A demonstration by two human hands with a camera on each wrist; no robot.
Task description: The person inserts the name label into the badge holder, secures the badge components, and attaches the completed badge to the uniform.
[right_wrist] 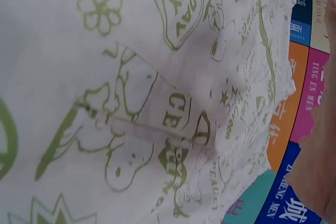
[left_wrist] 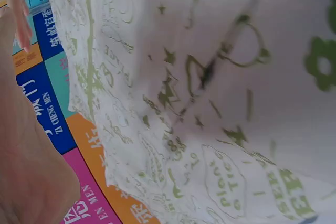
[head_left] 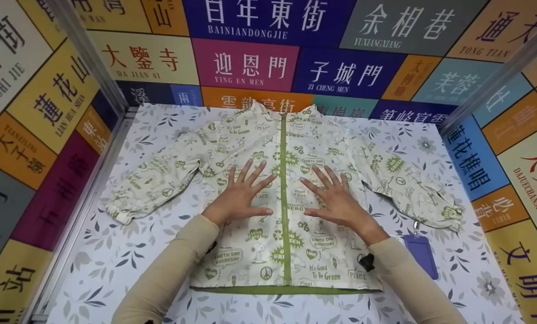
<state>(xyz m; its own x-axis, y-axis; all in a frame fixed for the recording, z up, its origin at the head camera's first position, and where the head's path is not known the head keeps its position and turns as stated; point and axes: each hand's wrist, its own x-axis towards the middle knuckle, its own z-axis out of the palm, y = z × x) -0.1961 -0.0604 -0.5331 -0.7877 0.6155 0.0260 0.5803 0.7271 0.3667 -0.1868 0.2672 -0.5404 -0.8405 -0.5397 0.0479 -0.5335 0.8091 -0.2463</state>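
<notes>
A cream jacket (head_left: 259, 252) with green cartoon print and a green front strip lies spread on the table, its collar at the far side and both sleeves out to the sides. Fingers spread, my left hand (head_left: 243, 195) is over the left front panel. My right hand (head_left: 336, 198) is spread the same way over the right panel, on the other side of the green strip. Neither hand grips anything. In the left wrist view the printed cloth (left_wrist: 226, 103) fills most of the picture, and the right wrist view likewise shows cloth (right_wrist: 157, 108) close up.
A purple card holder (head_left: 421, 256) with a metal clip lies right of the jacket, below the right sleeve. The table (head_left: 457, 279) has a white leaf-patterned cover. Colourful panels with Chinese lettering (head_left: 245, 67) enclose the back and sides, with metal frame posts at the corners.
</notes>
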